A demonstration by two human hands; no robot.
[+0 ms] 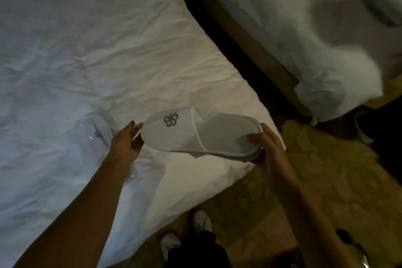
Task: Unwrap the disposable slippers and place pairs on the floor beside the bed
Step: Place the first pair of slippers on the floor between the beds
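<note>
A flat pair of white disposable slippers with a grey emblem on the toe is held just above the corner of the near bed. My right hand grips the heel end, thumb on top. My left hand is at the toe end, and clear plastic wrap sits between its fingers. To the left, another slipper pack in clear plastic lies on the bedcover, partly behind my left wrist.
A second bed with a rumpled white duvet stands at the right, across a dark gap. Patterned carpet covers the floor beside the near bed. My white shoes show at the bottom. A dark object lies at the right edge.
</note>
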